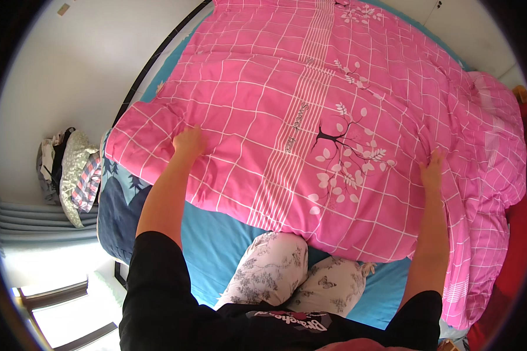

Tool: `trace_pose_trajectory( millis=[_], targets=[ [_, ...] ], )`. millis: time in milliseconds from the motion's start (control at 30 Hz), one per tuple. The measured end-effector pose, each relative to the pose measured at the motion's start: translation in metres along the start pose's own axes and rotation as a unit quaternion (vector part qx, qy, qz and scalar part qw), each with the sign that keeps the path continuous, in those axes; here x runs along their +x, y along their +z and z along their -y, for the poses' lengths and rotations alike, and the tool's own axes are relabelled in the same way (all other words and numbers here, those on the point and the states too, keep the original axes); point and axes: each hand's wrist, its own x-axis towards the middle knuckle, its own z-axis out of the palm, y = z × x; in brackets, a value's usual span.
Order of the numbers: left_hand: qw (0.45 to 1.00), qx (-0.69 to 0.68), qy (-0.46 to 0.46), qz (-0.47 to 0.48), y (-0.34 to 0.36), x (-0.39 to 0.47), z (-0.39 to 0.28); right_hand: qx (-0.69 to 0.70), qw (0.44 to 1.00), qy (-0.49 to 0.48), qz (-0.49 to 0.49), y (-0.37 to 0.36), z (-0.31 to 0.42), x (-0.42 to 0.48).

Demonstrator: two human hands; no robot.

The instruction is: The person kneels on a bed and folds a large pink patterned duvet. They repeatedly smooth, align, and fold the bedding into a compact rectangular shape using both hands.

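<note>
A pink quilt with white grid lines, stripes and a printed tree is spread over a bed with a blue sheet. My left hand rests on the quilt's left part, near its folded corner; the fingertips are partly lost in the cloth, so a grip cannot be made out. On the right, my right hand touches the quilt beside a long crease, and its finger closure is unclear. Both arms reach forward. My knees, in pale patterned trousers, press on the blue sheet by the quilt's near edge.
A dark blue pillow or cover with tree shapes lies at the left edge of the bed. Clothes hang or lie by the white wall, above a grey-blue curtain. Bunched quilt hangs toward a red surface at right.
</note>
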Motion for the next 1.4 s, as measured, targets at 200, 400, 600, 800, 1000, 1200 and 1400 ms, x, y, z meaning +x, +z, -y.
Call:
trace_pose_trajectory(
  millis=[200,400,600,800,1000,1200,1400],
  targets=[
    [0.937,-0.105,0.16,-0.292,-0.029,0.06,-0.083,-0.009,0.999,0.036,0.033,0.029,-0.029,0.05],
    [0.93,-0.056,0.193,-0.309,-0.062,0.135,-0.17,-0.058,0.985,0.15,0.064,0.04,-0.027,0.046],
    [0.975,-0.04,0.162,-0.147,-0.08,0.182,-0.168,-0.01,0.985,0.069,-0.159,0.044,-0.082,0.033],
    [0.951,-0.122,0.064,-0.275,-0.079,0.147,-0.156,-0.095,0.952,0.017,-0.29,0.001,-0.083,0.086],
    [0.877,-0.149,0.167,-0.426,-0.088,0.162,-0.146,0.056,0.978,0.109,-0.166,0.014,-0.067,0.104],
    [0.99,-0.05,-0.013,-0.134,-0.062,0.169,-0.192,-0.054,0.971,0.231,0.027,0.061,0.06,0.115],
    [0.99,-0.065,0.031,-0.125,-0.067,0.185,-0.182,-0.173,0.959,0.22,-0.038,0.103,0.073,0.111]
  ],
)
